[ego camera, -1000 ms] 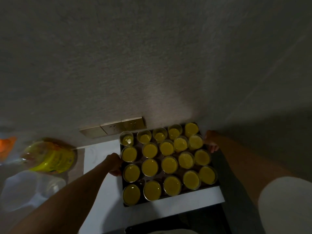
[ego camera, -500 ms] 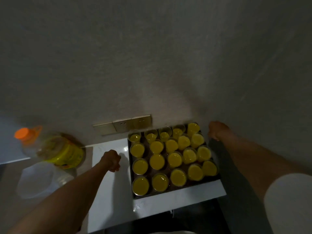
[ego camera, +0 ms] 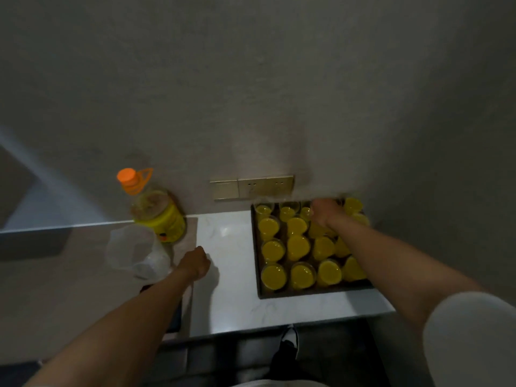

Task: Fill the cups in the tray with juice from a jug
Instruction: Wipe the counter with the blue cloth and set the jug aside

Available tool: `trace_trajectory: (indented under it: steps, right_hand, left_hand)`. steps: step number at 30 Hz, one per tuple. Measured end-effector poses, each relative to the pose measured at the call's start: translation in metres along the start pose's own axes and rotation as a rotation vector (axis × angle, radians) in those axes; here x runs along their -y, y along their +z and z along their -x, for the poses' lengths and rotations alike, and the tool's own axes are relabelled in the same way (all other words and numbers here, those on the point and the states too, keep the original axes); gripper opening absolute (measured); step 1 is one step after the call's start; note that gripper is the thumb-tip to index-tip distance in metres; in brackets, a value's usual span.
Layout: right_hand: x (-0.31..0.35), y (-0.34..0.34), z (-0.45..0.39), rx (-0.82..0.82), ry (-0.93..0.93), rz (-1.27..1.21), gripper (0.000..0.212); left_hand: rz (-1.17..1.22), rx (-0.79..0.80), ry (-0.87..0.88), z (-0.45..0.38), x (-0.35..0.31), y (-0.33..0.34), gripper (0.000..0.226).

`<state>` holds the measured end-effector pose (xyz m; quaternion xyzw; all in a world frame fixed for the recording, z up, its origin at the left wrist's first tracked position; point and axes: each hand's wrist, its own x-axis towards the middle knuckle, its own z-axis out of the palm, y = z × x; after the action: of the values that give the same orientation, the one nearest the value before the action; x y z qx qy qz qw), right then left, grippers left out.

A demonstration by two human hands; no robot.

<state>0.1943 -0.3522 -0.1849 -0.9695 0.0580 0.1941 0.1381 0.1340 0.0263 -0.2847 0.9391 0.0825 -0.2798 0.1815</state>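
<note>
A dark tray sits on the white counter against the wall. It holds several clear cups, each filled with yellow juice. My right hand hovers over the back row of cups with its back towards me; its fingers are hidden and blurred. My left hand is over the bare counter left of the tray, fingers curled, holding nothing. A clear, empty-looking plastic jug stands just left of that hand. Behind it is a bottle with an orange cap and a yellow label.
The white counter ends at a front edge near my body. A brass socket plate is on the wall behind the tray. A dark flat object lies partly under my left forearm. A shoe shows on the floor below.
My left hand left the tray's left edge and drew back to the left. My right hand moved from the tray's right edge to above the back cups. The view shifted left.
</note>
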Motion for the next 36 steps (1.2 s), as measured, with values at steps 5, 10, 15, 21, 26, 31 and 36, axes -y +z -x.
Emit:
trace_trajectory:
  steps: [5,10,15,21,26,31,36]
  right_hand:
    - [0.063,0.034,-0.001,0.021,-0.112,0.002,0.017]
    - [0.11,0.076,0.012,0.114,-0.25,0.039,0.017]
    - [0.15,0.134,0.031,0.183,-0.374,0.024,0.026]
    - [0.192,0.219,0.074,0.29,-0.435,0.006,0.05]
    - [0.219,0.267,0.092,0.174,-0.447,0.012,0.067]
    - [0.228,0.318,0.091,0.072,-0.458,0.045,0.095]
    - [0.218,0.323,0.082,-0.067,-0.427,0.104,0.09]
  left_hand:
    - [-0.004,-0.032,-0.016,-0.003,0.033,0.017,0.045]
    - [0.03,-0.088,-0.011,0.003,0.044,0.034,0.035]
    - [0.032,-0.119,0.094,0.014,0.058,0.043,0.004]
    - [0.063,-0.119,0.185,0.034,0.069,0.053,0.012]
    - [0.116,-0.136,0.267,0.048,0.091,0.061,0.049]
    - [0.057,-0.236,0.229,0.059,0.084,0.071,0.037]
    - [-0.156,-0.168,0.391,0.058,0.087,0.08,0.083]
